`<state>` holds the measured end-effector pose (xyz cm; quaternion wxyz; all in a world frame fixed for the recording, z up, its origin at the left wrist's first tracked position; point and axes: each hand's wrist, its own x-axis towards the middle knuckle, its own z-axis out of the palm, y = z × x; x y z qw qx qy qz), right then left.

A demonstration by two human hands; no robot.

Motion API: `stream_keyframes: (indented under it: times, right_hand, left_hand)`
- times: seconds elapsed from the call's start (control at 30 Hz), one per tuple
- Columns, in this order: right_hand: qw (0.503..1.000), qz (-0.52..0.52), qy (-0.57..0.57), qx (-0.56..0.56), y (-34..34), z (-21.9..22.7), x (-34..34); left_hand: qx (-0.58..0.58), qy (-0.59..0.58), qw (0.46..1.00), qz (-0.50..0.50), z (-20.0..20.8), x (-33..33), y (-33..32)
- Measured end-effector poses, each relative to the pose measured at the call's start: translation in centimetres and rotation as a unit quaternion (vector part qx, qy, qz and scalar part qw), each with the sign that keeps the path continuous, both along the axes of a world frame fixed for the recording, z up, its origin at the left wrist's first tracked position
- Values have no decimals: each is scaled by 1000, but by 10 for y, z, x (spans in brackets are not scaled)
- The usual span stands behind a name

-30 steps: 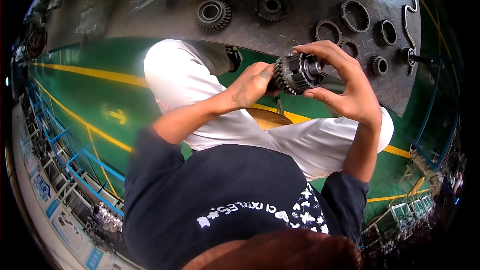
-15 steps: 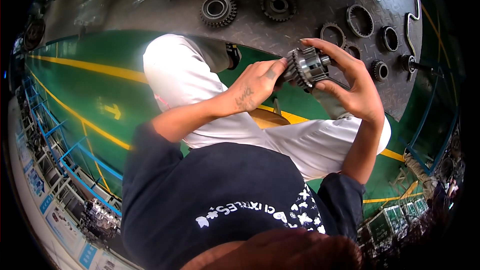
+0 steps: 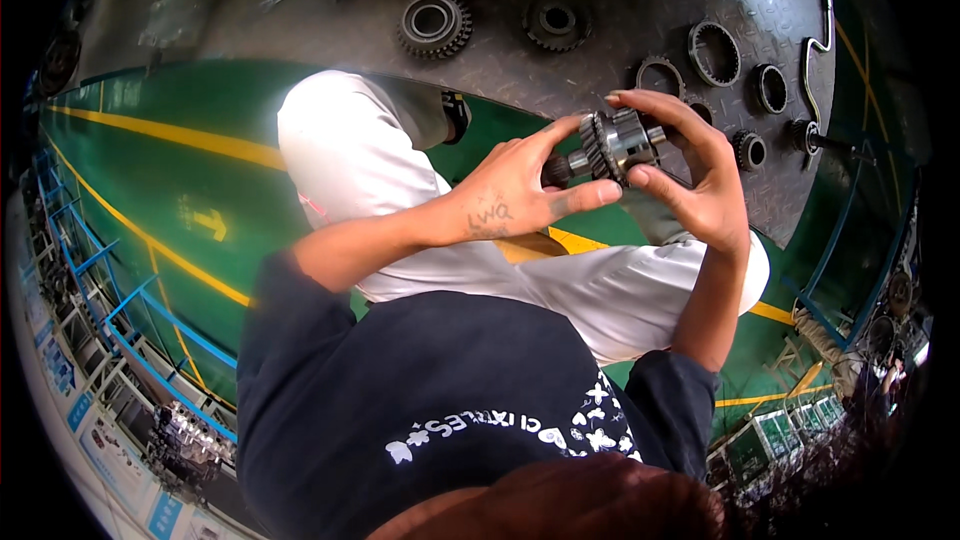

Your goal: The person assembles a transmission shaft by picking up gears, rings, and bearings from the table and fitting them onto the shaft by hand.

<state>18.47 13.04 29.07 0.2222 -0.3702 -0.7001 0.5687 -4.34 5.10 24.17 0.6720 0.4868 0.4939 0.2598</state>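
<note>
Head view: gear assembly [image 3: 612, 145] sits between the two hands, near the tabletop [image 3: 500, 75] edge. Right hand [image 3: 706, 172] pinches its right end, thumb against the drum. Left hand [image 3: 515, 190] straddles the shaft end, thumb and forefinger spread; other fingers hidden, can't tell if it's gripping. Toothed gear [image 3: 453, 33] ahead of left hand, steel ring [image 3: 718, 82] just beyond right.

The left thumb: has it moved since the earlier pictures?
Yes: judged against the table, the left thumb has moved away from it, toward the dark shirt.
</note>
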Motion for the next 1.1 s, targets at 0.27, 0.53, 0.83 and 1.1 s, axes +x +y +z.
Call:
stream_keyframes:
  times: [0.27, 0.53, 0.83, 1.1]
  right_hand:
    - [993, 18, -8, 115, -8, 8, 6]
    - [965, -175, -58, 187, -5, 32, 43]
    - [884, 50, -252, 392, 12, -20, -56]
    - [873, -7, -241, 425, 34, 1, -90]
  left_hand:
    - [15, -31, 999, -6, 8, -3, 0]
    - [-43, -140, 989, -18, 2, -10, -3]
    - [152, -196, 968, -29, 12, -36, -8]
    - [129, -196, 972, 8, 16, -57, -7]
